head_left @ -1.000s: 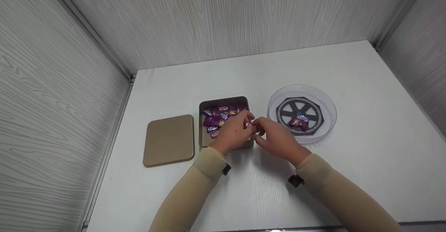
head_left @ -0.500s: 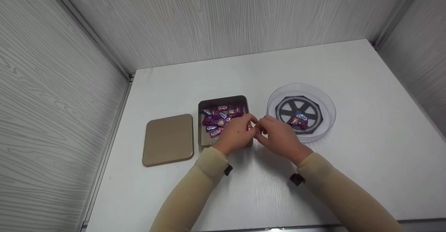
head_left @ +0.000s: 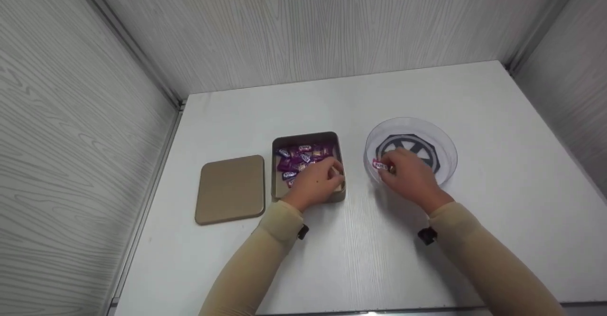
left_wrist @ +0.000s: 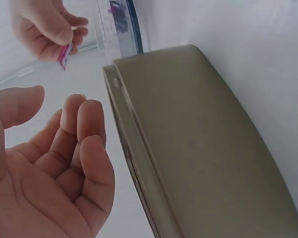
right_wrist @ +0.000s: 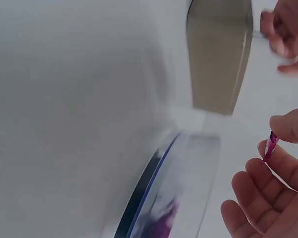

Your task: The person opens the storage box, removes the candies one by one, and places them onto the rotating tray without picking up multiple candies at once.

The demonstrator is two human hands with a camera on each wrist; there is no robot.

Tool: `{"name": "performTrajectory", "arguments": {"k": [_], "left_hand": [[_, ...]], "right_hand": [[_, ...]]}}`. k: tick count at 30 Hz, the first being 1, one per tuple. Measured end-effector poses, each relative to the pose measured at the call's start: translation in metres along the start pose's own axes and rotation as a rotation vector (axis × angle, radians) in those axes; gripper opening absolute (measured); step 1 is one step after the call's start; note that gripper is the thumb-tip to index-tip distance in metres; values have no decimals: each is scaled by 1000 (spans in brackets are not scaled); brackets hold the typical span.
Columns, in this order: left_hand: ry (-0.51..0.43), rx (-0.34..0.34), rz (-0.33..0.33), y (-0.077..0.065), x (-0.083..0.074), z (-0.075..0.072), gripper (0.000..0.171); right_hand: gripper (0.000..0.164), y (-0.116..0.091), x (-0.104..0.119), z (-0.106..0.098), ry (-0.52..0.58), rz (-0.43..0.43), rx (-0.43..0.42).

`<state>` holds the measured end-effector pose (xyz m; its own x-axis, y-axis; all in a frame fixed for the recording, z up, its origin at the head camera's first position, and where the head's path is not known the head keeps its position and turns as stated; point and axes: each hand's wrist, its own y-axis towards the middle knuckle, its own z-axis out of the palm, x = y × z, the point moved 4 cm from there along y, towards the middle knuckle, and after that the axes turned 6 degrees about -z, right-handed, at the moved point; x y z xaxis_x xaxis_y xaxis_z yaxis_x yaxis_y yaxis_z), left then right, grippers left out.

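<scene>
Your white table (head_left: 351, 268) bears a round clear-plastic dish (head_left: 447, 157) below your right hand (head_left: 410, 176). Leftward: rectangular gold-metal tin (head_left: 306, 139), flat gold-metal lid (head_left: 230, 190).

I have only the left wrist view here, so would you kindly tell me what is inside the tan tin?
Observer: The head view shows several wrapped sweets lying in the tin, many of them purple.

Operator: Thank you; what lies just to the left of it, seen from the person's side?

Observer: A flat, matching tan lid, resting on the white table and apart from the tin.

Operator: And what can you make out at the base of the clear bowl that I might be missing?

Observer: The head view shows a dark, wheel-like shape with spokes there, partly hidden by the right hand.
</scene>
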<state>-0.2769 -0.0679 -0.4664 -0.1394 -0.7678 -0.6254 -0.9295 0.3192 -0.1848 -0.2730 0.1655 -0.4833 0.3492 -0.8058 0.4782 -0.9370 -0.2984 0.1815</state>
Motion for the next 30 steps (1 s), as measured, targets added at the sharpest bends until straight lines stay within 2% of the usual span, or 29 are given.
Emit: {"name": "performTrajectory", "arguments": {"k": [6, 12, 16, 21, 30], "left_hand": [[19, 6, -45, -1, 14, -2, 29], [15, 13, -69, -6, 27, -7, 34], [17, 6, -95, -9, 36, -13, 34], [46, -13, -129, -8, 44, -18, 32], [152, -35, -167, -5, 56, -23, 26]], "right_hand": [[21, -5, -43, -11, -40, 92, -13], [26, -14, -68, -25, -130, 123, -25], [27, -17, -76, -30, -187, 155, 5], [28, -18, -82, -25, -246, 167, 55], [28, -17, -83, -19, -187, 169, 61]]}}
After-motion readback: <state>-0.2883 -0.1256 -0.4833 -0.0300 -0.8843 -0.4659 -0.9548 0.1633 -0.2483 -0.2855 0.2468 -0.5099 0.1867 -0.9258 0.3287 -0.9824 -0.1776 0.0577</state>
